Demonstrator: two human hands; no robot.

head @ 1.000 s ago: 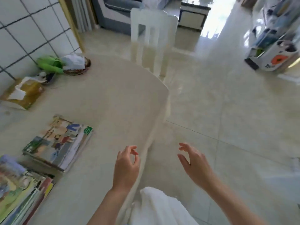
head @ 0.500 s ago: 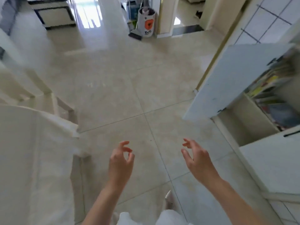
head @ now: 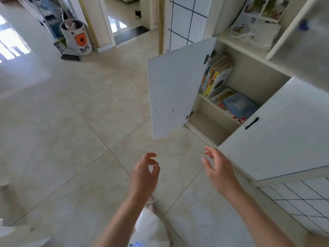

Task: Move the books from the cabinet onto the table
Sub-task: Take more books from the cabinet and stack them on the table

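Beige floor tiles [head: 74, 132] fill most of the view, where a second ago the table top with two stacks of books already set down lay below the hands; the person has turned away from it, and the table is now out of sight. White cabinet [head: 277, 132] has come closer on the right than it was half a second ago, its left door [head: 175, 91] swung wide open and the right door, with a dark handle, closed. Inside, on the shelf, the remaining books [head: 219, 77] are in two lots: a row leaning on edge at the left, and beside it a flat pile topped by a blue book [head: 239, 105]. Far off by the doorway stands a toy bin [head: 78, 37], no part of the job. Both hands are empty: the left hand [head: 145, 172] hangs over the floor with fingers loosely curled, thumb near the forefinger, and the right hand [head: 218, 168] is spread slack, nearer the cabinet but well short of the shelf. I judge this the walk back for another load, with a reach past the open door to come.
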